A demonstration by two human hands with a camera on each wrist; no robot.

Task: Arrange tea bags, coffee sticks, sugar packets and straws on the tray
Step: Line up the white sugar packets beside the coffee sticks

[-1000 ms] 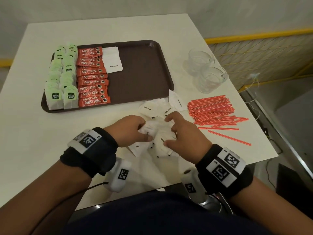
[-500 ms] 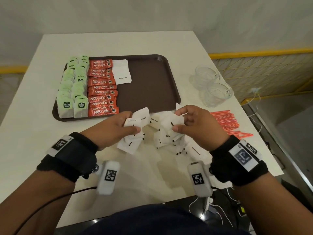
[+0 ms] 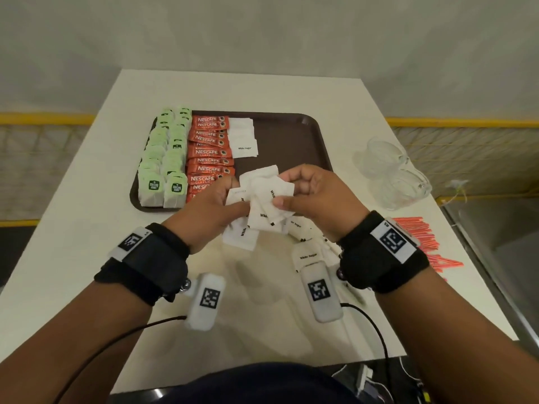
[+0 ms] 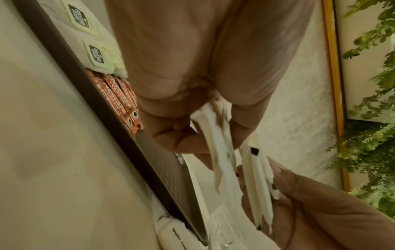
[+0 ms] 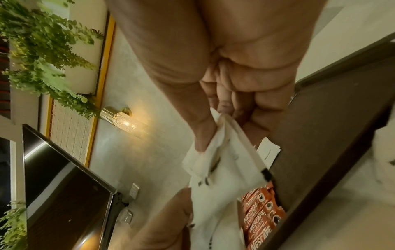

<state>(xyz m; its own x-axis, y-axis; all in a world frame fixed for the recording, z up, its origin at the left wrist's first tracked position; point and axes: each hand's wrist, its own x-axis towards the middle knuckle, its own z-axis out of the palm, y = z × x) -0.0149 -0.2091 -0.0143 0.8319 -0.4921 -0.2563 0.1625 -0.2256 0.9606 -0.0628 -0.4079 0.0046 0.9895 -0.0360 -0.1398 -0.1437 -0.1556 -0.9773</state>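
Both hands hold bunches of white sugar packets (image 3: pixel 264 196) in the air over the near edge of the brown tray (image 3: pixel 294 144). My left hand (image 3: pixel 217 204) pinches several packets (image 4: pixel 220 150) between thumb and fingers. My right hand (image 3: pixel 306 193) grips another bunch (image 5: pixel 226 162). On the tray, green tea bags (image 3: pixel 163 158) fill the left columns, red coffee sticks (image 3: pixel 208 153) lie beside them, and a few sugar packets (image 3: pixel 243 138) lie to their right. More loose sugar packets (image 3: pixel 304 255) rest on the table under my wrists. Red straws (image 3: pixel 420 237) lie at the right.
Two clear glass cups (image 3: pixel 390 173) stand on the white table (image 3: pixel 87 228) right of the tray. The table's right edge drops to a grey floor. A yellow rail (image 3: pixel 466 122) runs behind. The tray's right half shows bare brown surface.
Both hands rose from the pile on the table with sugar packets and moved forward toward the tray's near edge. The head view shifted, with the tray now lower in view.
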